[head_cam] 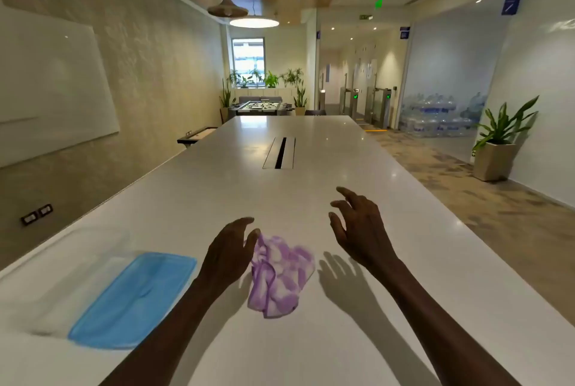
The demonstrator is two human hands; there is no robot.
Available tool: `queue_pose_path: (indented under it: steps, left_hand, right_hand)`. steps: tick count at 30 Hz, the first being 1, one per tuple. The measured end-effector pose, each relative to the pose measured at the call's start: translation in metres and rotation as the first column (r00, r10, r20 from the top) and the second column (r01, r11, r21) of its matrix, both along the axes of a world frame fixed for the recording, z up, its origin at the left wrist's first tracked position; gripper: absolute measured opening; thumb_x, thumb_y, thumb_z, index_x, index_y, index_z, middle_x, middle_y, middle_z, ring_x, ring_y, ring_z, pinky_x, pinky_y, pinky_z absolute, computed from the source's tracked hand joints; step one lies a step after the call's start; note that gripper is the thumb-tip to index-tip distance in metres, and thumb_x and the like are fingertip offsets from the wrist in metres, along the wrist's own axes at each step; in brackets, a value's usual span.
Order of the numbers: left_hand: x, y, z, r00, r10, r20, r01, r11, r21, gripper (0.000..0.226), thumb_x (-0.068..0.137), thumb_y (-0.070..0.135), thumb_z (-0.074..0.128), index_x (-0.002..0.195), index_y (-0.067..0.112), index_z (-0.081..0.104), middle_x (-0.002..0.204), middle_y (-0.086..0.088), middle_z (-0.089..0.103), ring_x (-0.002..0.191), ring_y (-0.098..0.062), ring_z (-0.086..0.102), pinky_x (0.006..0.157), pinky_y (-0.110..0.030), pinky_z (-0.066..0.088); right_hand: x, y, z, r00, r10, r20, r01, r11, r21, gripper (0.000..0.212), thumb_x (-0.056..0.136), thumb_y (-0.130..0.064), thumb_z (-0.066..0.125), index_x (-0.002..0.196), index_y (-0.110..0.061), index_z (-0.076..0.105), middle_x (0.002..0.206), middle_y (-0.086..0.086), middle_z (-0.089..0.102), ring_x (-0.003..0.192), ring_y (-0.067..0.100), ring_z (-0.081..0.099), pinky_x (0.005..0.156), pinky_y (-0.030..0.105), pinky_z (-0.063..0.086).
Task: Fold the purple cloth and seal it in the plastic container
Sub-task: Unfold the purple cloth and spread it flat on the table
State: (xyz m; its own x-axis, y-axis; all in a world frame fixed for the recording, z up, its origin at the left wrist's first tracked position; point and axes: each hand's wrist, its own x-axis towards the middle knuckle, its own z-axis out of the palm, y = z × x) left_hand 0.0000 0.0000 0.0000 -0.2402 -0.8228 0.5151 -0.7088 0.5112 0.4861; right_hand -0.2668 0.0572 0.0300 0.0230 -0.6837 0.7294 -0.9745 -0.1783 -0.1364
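A crumpled purple-and-white cloth [280,273] lies on the white table [311,192] in front of me. My left hand [228,250] hovers at the cloth's left edge, fingers spread, its fingertips close to or just touching the cloth's top corner. My right hand [357,228] is raised above the table to the right of the cloth, fingers apart, holding nothing. A blue lid [133,298] rests flat to the left. Beside it, further left, stands a clear plastic container [77,264], blurred and hard to make out.
A cable slot [280,152] is set into the table's middle, farther away. The table's left edge runs close to the container. A potted plant [497,149] stands on the floor to the right.
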Motion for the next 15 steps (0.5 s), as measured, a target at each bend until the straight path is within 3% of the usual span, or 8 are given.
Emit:
queue_pose_path:
  steps: [3, 8, 12, 15]
  left_hand:
    - [-0.002, 0.011, -0.015, 0.997, 0.001, -0.077, -0.002, 1.0, -0.004, 0.027, 0.096, 0.034, 0.048, 0.111, 0.019, 0.065, 0.106, -0.001, 0.072, 0.099, -0.018, 0.067, 0.083, -0.025, 0.048]
    - [-0.002, 0.035, -0.038, 0.981, 0.031, -0.189, -0.015, 0.996, 0.087, 0.02, 0.095, 0.035, 0.048, 0.09, 0.027, 0.066, 0.078, 0.011, 0.07, 0.074, -0.003, 0.066, 0.064, -0.03, 0.054]
    - [-0.004, 0.05, -0.053, 0.967, 0.05, -0.25, -0.017, 0.991, 0.135, 0.022, 0.092, 0.04, 0.049, 0.09, 0.026, 0.066, 0.078, 0.012, 0.07, 0.076, -0.003, 0.066, 0.061, -0.026, 0.054]
    - [-0.004, 0.057, -0.06, 0.946, 0.067, -0.316, -0.017, 0.987, 0.161, 0.019, 0.088, 0.039, 0.056, 0.096, 0.026, 0.067, 0.083, 0.012, 0.071, 0.082, -0.001, 0.067, 0.062, -0.015, 0.052]
  right_hand:
    - [0.002, 0.004, -0.016, 0.998, 0.056, 0.0, -0.056, 0.998, 0.036, 0.018, 0.089, -0.022, 0.057, 0.094, -0.013, 0.071, 0.126, 0.01, 0.065, 0.099, 0.028, 0.066, 0.088, 0.043, 0.047]
    - [0.007, 0.01, -0.044, 0.992, 0.124, 0.016, -0.125, 0.983, 0.13, 0.016, 0.089, -0.022, 0.057, 0.086, -0.016, 0.072, 0.116, 0.004, 0.07, 0.096, 0.022, 0.067, 0.084, 0.039, 0.047]
    - [0.016, 0.015, -0.059, 0.978, 0.203, 0.046, -0.208, 0.961, 0.182, 0.015, 0.089, -0.021, 0.059, 0.087, -0.017, 0.073, 0.11, 0.003, 0.071, 0.093, 0.021, 0.067, 0.081, 0.038, 0.049]
    - [0.028, 0.019, -0.064, 0.965, 0.247, 0.082, -0.259, 0.946, 0.196, 0.015, 0.088, -0.021, 0.059, 0.087, -0.017, 0.073, 0.103, 0.001, 0.072, 0.088, 0.022, 0.067, 0.076, 0.039, 0.05]
